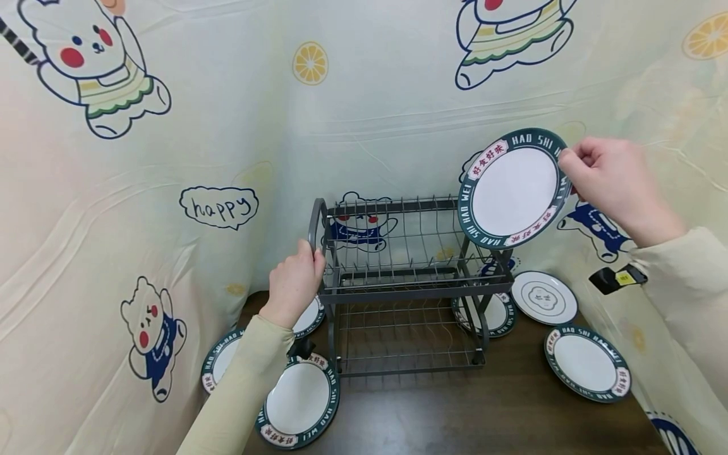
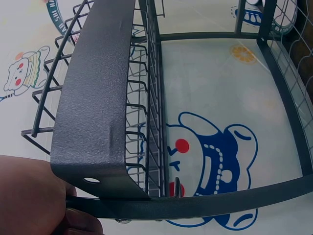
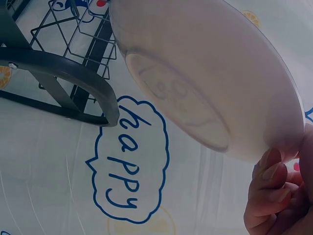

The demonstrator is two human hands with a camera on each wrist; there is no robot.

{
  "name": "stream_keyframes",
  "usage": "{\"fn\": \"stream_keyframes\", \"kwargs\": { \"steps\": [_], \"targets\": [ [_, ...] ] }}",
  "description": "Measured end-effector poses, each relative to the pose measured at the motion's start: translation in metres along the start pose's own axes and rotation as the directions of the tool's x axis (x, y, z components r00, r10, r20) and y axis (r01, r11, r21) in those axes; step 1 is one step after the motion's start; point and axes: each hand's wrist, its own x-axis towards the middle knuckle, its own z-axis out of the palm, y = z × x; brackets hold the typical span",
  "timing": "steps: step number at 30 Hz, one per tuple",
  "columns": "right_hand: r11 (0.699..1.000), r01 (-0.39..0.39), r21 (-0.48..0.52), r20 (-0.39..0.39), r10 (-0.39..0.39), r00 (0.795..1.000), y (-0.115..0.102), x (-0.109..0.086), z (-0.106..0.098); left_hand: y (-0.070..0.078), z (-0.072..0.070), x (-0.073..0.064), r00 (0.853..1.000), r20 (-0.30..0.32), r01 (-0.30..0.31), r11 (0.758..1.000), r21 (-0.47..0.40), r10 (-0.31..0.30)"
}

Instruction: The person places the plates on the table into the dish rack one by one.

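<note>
A dark two-tier dish rack (image 1: 415, 292) stands on the brown table. My left hand (image 1: 296, 278) grips the side frame at its upper left; in the left wrist view, fingers curl round the metal bar (image 2: 205, 205). Up at the right end of the rack, my right hand (image 1: 617, 183) pinches a white plate (image 1: 514, 189) by its right edge. That plate has a green rim with lettering and is tilted, its face toward the head camera. The right wrist view shows the plate's pale underside (image 3: 210, 63), with fingertips (image 3: 276, 171) beneath its edge.
At the right lie a green-rimmed plate (image 1: 588, 363), an upturned white plate (image 1: 544, 298) and another plate (image 1: 495, 314) behind the rack's leg. Left of the rack are a front plate (image 1: 298, 404) and others partly hidden by my left arm. A printed cloth (image 1: 364, 95) hangs behind.
</note>
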Motion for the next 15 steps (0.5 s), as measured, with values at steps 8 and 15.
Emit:
{"fn": "stream_keyframes", "kwargs": {
  "steps": [8, 15],
  "targets": [
    [0.998, 0.043, -0.050, -0.022, -0.044, 0.999, -0.0009, 0.0003, 0.0063, -0.0012, 0.0005, -0.0004, 1.000, 0.010, 0.008, 1.000, -0.005, -0.008],
    [0.995, 0.060, -0.082, -0.023, -0.062, 0.998, 0.0001, 0.0005, 0.0095, -0.0009, -0.0008, 0.0000, 1.000, 0.019, 0.009, 1.000, -0.008, -0.009]
  ]
}}
